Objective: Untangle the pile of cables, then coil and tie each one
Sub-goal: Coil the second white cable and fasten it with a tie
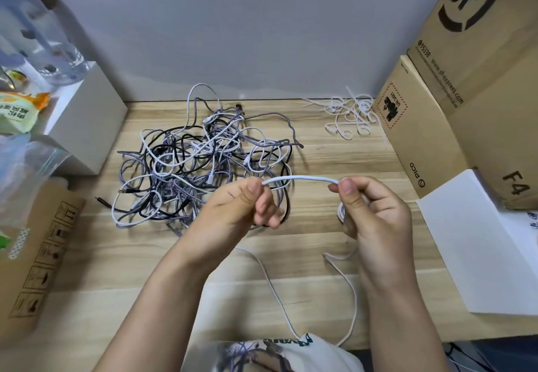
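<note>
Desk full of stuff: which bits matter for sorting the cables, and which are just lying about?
Part of the job:
white cable, held by left hand and right hand
tangled cable pile
white ties

Just lying about:
cardboard boxes
snack packet
white paper

A pale wood-grain surface [317,165] carries a tangled pile of cables [201,162], white, grey and black, left of the middle toward the back. A loose heap of white ties [349,115] lies at the back right. Cardboard boxes [431,127] stand along the right edge, with a white sheet of paper [477,249] in front of them. A white box [87,127] sits at the back left, a brown carton [37,261] nearer on the left. A white cable [279,296] trails over the near edge
</note>
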Demonstrator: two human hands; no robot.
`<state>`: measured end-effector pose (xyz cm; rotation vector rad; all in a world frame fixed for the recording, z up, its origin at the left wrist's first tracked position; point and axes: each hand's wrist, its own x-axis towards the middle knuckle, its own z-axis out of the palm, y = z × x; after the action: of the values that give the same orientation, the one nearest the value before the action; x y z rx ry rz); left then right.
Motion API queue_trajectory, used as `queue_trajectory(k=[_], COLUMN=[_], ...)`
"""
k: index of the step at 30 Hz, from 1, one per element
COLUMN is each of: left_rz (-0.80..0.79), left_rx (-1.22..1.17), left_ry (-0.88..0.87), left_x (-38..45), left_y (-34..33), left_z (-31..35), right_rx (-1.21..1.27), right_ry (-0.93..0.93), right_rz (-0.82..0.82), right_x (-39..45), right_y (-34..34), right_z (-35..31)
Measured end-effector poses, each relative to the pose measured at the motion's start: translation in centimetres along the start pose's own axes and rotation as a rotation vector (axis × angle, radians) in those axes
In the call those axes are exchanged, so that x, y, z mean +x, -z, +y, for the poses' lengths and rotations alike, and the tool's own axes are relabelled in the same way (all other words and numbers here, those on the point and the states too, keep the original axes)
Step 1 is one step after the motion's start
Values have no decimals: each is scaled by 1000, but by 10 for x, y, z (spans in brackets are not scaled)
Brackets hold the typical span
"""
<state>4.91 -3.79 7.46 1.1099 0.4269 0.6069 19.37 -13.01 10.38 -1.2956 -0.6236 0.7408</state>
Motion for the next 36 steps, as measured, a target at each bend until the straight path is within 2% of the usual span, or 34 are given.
queue_trajectory(k=[3, 6, 8, 9, 12, 14, 16, 19, 24, 28, 31, 34, 36], left_rz=[-89, -257, -207, -124, 175, 232, 223, 163, 108, -22, -155, -382, -495], left_rx=[-341, -723, -816, -791, -495, -295, -196, -147, 114, 335, 436, 375, 146], left_ry=[45, 77, 44, 30, -36, -50, -7, 66, 124, 238, 308, 297, 312], left_x=[2, 6, 11, 13, 18, 18, 16, 14, 14, 12, 10, 7, 7], left_y=[-10, -20, -25, -29, -31, -32, -30, -27, -20, -21, -17, -14, -12], left_z=[5, 17, 25, 26, 21, 15, 10, 10, 12, 15, 16, 17, 15], right_rx=[-35, -289, -471, -543, -644, -649, -652, -681, -542, -411, -272, -257, -283], right_ry=[22, 92, 70, 51, 24, 2, -26, -89, -242, -224, -114, 16, 123], right_rz=[-16, -124, -221, -280, -458, -507, -530, -542, -521, -426, -325, -224, -128], right_x=[4, 7, 3, 0, -9, -11, -13, -14, -14, -11, -11, -12, -9], right_y=[5, 6, 3, 1, -7, -8, -7, -4, -1, 1, 1, 1, 1], right_z=[5, 17, 26, 29, 32, 28, 25, 22, 15, 7, 1, -6, -11])
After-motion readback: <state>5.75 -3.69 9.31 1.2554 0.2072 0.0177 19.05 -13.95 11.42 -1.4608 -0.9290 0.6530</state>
